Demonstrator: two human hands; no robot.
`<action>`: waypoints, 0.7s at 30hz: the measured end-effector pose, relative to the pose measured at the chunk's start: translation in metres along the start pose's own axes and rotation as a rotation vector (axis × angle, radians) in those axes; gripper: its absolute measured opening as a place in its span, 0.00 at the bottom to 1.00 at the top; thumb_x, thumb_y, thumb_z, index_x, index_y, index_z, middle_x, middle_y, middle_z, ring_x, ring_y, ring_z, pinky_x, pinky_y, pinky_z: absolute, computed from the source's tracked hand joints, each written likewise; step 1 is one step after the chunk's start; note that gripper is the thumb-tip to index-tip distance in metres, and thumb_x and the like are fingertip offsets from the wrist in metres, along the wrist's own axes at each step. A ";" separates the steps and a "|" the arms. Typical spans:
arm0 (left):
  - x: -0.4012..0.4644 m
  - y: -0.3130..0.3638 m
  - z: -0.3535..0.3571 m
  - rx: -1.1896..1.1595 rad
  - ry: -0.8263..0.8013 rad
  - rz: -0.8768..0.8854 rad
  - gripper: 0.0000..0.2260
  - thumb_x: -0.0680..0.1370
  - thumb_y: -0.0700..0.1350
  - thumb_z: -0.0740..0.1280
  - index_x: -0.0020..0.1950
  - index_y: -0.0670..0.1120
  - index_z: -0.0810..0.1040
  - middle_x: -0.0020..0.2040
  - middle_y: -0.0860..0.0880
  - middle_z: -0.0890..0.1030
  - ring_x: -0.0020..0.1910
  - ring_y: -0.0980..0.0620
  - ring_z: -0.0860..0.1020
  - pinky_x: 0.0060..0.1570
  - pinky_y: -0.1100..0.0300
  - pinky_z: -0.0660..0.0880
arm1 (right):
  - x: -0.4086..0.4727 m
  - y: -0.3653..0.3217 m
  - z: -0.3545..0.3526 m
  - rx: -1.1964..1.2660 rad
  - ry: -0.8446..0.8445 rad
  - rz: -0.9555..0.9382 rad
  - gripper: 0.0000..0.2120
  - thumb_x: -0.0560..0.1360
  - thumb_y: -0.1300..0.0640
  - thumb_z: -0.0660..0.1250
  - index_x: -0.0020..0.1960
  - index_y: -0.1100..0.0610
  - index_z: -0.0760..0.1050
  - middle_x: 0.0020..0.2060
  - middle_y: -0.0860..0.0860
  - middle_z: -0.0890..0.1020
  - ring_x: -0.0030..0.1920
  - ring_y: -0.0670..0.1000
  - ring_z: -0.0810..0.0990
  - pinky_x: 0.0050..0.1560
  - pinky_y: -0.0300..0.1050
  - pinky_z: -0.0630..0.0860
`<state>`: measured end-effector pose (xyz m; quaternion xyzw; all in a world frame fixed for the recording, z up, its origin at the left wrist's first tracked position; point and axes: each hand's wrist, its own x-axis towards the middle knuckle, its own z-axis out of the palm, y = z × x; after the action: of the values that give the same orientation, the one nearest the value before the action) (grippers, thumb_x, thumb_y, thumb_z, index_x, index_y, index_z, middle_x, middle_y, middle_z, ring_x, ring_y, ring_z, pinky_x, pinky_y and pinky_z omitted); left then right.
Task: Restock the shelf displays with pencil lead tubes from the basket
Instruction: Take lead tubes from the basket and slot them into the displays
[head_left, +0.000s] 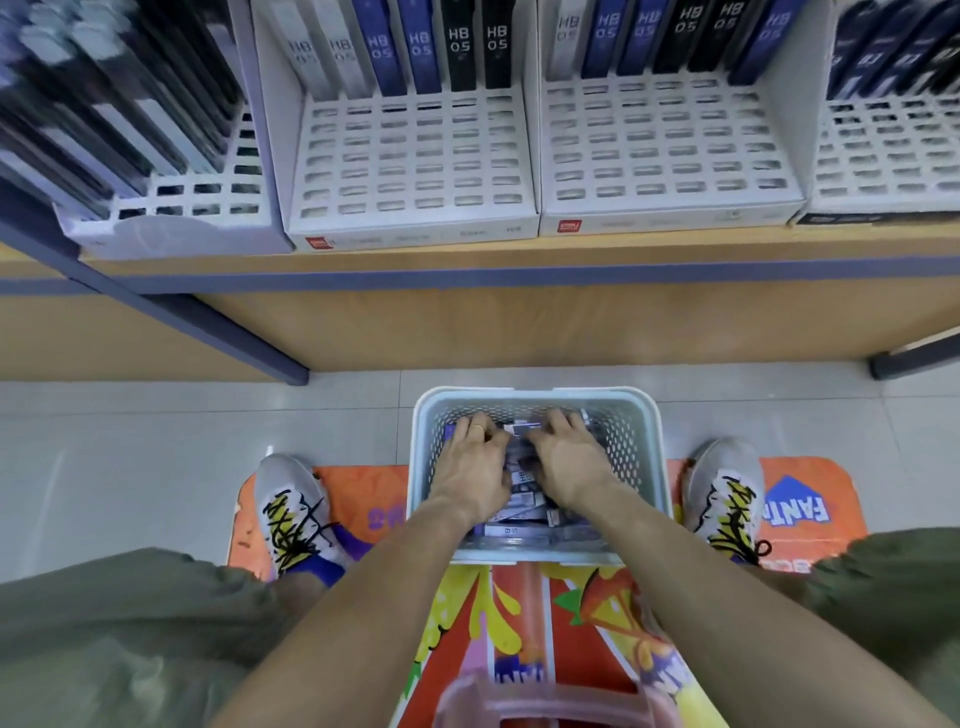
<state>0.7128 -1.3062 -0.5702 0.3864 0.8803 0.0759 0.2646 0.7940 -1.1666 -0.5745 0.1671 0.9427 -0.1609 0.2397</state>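
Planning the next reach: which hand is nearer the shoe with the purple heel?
Left. The left hand is in the basket on the side toward the shoe with the purple heel; the right hand is on the basket's far side.

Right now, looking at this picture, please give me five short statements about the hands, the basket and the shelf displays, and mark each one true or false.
1. Both hands, left hand and right hand, are inside the basket. True.
2. The basket stands on the shelf. False: it stands on the floor, in front of the shelf.
3. The white displays have many empty slots in front. True.
4. The basket is empty. False: it holds many pencil lead tubes.
5. The left hand has a ring. True.
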 end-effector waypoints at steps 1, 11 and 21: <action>0.000 -0.001 0.001 -0.042 -0.001 -0.011 0.21 0.78 0.47 0.69 0.71 0.48 0.74 0.66 0.48 0.69 0.68 0.46 0.64 0.70 0.52 0.68 | 0.000 0.002 0.000 -0.002 0.008 -0.008 0.19 0.78 0.55 0.67 0.69 0.55 0.72 0.68 0.57 0.68 0.68 0.59 0.66 0.71 0.50 0.64; -0.012 -0.004 0.000 -0.531 0.005 -0.144 0.16 0.77 0.38 0.72 0.63 0.51 0.80 0.57 0.51 0.82 0.50 0.52 0.82 0.55 0.59 0.78 | -0.005 0.008 -0.003 -0.012 -0.079 -0.158 0.16 0.79 0.57 0.66 0.66 0.56 0.73 0.59 0.56 0.72 0.59 0.60 0.76 0.60 0.51 0.72; -0.030 -0.009 -0.003 -1.113 0.035 -0.419 0.33 0.71 0.31 0.78 0.73 0.45 0.70 0.57 0.47 0.78 0.52 0.49 0.82 0.45 0.61 0.81 | -0.021 0.004 -0.007 0.009 -0.023 -0.241 0.12 0.77 0.59 0.69 0.58 0.58 0.71 0.56 0.55 0.77 0.55 0.58 0.78 0.53 0.49 0.72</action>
<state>0.7226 -1.3339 -0.5581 0.0061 0.7698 0.4785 0.4224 0.8107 -1.1654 -0.5592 0.0518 0.9525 -0.1946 0.2285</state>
